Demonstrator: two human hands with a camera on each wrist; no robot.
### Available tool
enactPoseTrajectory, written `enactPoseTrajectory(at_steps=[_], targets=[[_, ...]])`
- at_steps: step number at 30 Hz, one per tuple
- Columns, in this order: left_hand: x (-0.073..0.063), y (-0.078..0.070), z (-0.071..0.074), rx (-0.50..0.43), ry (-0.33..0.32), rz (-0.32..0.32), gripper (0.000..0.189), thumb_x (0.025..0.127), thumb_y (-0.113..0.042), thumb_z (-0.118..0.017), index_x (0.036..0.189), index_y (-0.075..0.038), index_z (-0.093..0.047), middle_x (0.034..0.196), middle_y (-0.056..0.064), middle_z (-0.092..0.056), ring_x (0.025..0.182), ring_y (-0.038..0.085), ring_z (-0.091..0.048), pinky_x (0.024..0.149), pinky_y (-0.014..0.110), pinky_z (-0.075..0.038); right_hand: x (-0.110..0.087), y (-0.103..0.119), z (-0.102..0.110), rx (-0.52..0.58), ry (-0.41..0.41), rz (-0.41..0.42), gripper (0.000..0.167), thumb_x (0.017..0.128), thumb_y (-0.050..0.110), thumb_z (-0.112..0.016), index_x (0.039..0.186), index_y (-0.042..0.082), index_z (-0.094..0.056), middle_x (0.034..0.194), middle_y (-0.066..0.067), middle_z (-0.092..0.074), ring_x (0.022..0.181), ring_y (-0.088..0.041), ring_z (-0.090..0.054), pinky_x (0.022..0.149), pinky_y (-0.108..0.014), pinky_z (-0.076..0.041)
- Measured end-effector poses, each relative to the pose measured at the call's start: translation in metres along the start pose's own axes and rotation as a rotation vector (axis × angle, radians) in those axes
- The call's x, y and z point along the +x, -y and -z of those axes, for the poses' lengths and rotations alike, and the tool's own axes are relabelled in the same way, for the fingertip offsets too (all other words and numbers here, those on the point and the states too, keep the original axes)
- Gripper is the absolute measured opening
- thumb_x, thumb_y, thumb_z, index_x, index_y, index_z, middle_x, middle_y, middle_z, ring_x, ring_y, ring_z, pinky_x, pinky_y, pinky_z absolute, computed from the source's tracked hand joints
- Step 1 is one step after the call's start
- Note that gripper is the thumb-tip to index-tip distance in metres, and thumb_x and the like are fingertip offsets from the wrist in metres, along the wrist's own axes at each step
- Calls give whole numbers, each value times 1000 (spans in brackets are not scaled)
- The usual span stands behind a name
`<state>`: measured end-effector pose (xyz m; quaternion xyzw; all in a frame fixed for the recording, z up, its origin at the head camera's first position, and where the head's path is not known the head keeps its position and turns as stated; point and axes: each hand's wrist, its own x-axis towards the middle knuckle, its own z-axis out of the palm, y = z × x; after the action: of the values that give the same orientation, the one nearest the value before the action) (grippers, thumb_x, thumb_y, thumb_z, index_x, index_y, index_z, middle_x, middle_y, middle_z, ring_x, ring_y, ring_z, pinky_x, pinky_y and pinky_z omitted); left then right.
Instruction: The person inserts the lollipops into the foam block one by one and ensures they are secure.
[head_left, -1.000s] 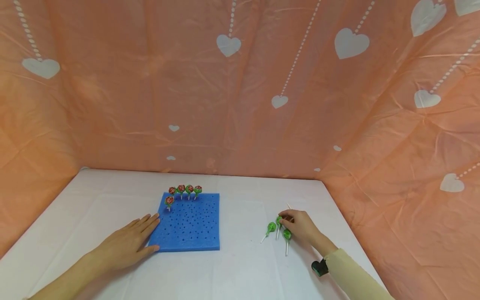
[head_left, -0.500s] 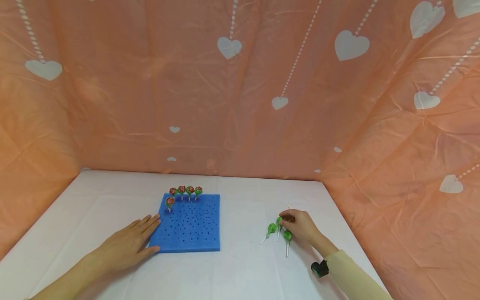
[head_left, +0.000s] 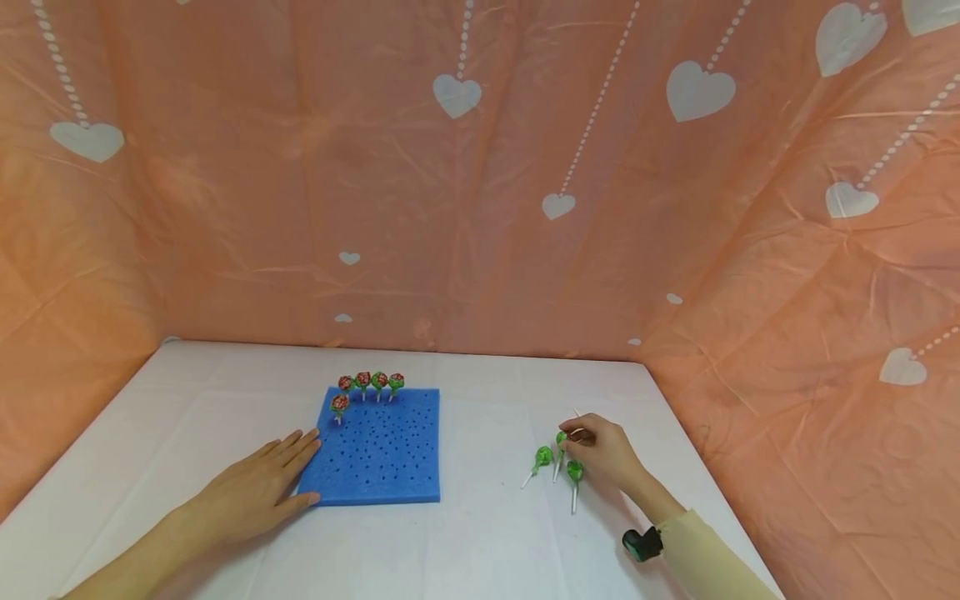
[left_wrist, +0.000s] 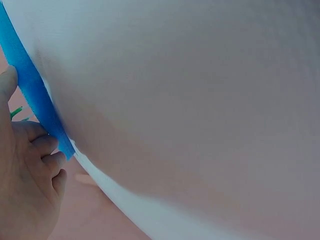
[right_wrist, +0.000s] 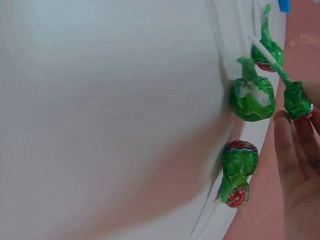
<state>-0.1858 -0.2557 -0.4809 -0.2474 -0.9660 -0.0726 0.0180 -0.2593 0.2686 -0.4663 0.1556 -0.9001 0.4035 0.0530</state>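
In the head view my left hand (head_left: 251, 487) lies with fingers extended against the left edge of a blue foam board (head_left: 408, 492) dotted with small holes. Its fingertips and thumb touch that edge, as the left wrist view also shows on the board (left_wrist: 35, 90). Several red-and-green lollipops (head_left: 340, 403) stand upright by their sticks along the board's back and left. On the right, my right hand (head_left: 603, 450) pinches a green-wrapped lollipop (right_wrist: 296, 102) by its head, the stick slanting away from the fingers. Loose green lollipops (head_left: 543, 457) lie around that hand.
Other wrapped lollipops (right_wrist: 252, 100) lie close together on the white tabletop (head_left: 480, 533), one partly behind the right hand. A black wrist device (head_left: 642, 545) sits at the right sleeve. An orange curtain with hearts (head_left: 450, 208) encloses the back and sides.
My right hand has risen slightly, and the pinched lollipop has shifted a little with it. The left hand and the board stay where they were.
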Motion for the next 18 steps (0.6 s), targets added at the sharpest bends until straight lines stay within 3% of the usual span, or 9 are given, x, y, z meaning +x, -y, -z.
enactPoseTrajectory(at_steps=[9, 14, 18], targets=[[0, 0, 2, 1, 5, 2, 82, 101, -59, -57, 150, 6, -48, 158, 27, -44, 146, 50, -39, 118, 63, -36, -4, 6, 5, 118, 24, 38, 27, 87, -1, -81, 112, -6, -73, 109, -15, -70, 98, -30, -73, 83, -24, -62], [0, 0, 1, -5, 7, 2, 82, 102, -58, -56, 150, 7, -48, 159, 27, -43, 146, 50, -39, 119, 63, -35, -6, 16, 1, 160, 13, 30, 27, 87, 0, -82, 112, -6, -73, 108, -14, -70, 97, -23, -72, 80, -24, -63], [0, 0, 1, -4, 3, -1, 81, 102, -58, -57, 150, 7, -48, 158, 27, -43, 146, 50, -39, 119, 63, -36, -3, 22, -4, 172, -14, 76, 25, 87, 0, -82, 110, -1, -75, 107, -13, -70, 96, -20, -72, 80, -24, -63]])
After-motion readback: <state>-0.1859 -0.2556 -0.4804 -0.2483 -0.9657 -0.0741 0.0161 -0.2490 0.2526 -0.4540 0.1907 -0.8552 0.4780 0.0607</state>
